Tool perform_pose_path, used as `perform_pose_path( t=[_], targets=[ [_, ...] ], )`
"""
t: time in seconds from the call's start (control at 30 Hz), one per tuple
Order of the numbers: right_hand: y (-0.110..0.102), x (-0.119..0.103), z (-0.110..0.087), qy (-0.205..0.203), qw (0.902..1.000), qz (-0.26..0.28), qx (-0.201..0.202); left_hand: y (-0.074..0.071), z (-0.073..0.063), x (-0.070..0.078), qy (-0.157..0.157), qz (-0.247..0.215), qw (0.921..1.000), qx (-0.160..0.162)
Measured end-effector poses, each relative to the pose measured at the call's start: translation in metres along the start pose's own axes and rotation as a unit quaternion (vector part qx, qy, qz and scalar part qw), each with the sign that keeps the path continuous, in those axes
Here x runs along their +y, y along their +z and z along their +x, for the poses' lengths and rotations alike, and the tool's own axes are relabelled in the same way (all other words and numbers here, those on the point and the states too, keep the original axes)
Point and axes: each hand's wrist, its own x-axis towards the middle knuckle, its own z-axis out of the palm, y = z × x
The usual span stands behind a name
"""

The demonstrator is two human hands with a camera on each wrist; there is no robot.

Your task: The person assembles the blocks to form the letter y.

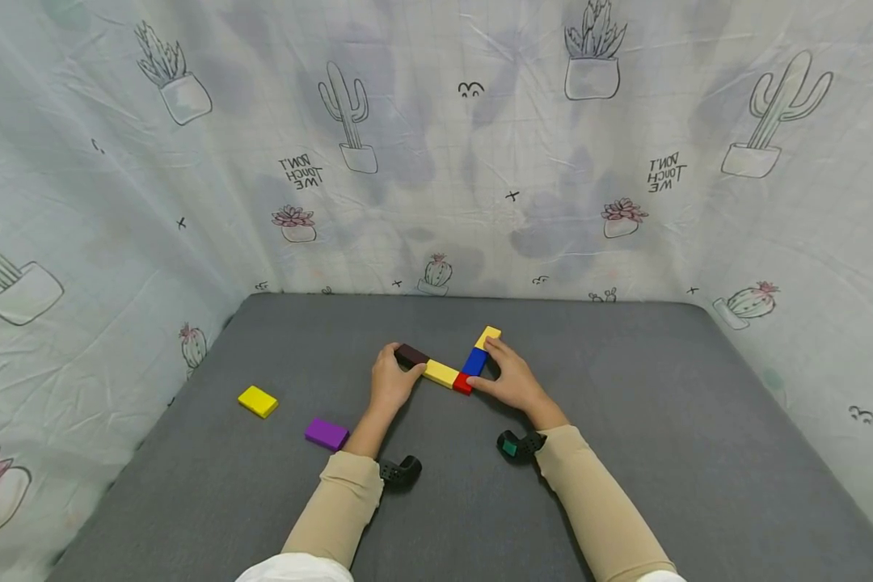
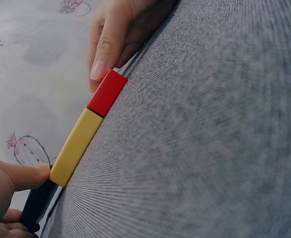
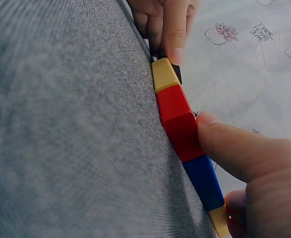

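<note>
Several coloured blocks lie end to end in a bent line on the grey table. From the left come a dark brown block [image 1: 411, 355], a yellow block [image 1: 440, 373] and a red block [image 1: 462, 384]. There the line turns away through a blue block [image 1: 475, 361] to a second yellow block [image 1: 489, 333]. My left hand [image 1: 391, 383] grips the dark block, its thumb at the join with the yellow one in the left wrist view. With its thumb on the red block's end [image 3: 182, 136], my right hand [image 1: 512, 380] holds the turned part, fingers at the far yellow block.
Off to the left on the table [image 1: 669, 404] lie a loose yellow block [image 1: 258, 401] and a purple block [image 1: 326, 434], the purple one close beside my left forearm. Dark wrist devices [image 1: 402, 472] hang at both wrists. A curtain printed with cacti [image 1: 436, 145] surrounds the table.
</note>
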Motion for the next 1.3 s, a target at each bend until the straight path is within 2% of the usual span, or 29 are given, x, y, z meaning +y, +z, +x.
perform_pose_path(
  t=[0.3, 0.6, 0.8, 1.0, 1.3],
  targets=[
    [0.0, -0.001, 0.0, 0.003, 1.0, -0.005, 0.001, -0.001, -0.002, 0.002, 0.001, 0.019, 0.9998, -0.006],
    [-0.002, 0.0, 0.001, -0.004, 1.0, -0.007, 0.001, -0.001, -0.002, 0.004, 0.001, 0.031, 0.9995, 0.003],
    [0.0, 0.0, 0.0, -0.003, 1.0, -0.004, 0.001, -0.002, -0.003, 0.001, -0.006, 0.029, 0.9995, -0.008],
    [0.0, 0.0, 0.0, -0.004, 1.0, -0.003, 0.003, -0.006, -0.005, 0.002, -0.009, 0.03, 0.9993, -0.019],
    [-0.002, 0.0, -0.002, -0.006, 0.9999, -0.012, 0.001, -0.022, -0.015, 0.004, 0.013, 0.046, 0.9978, -0.045]
  ],
)
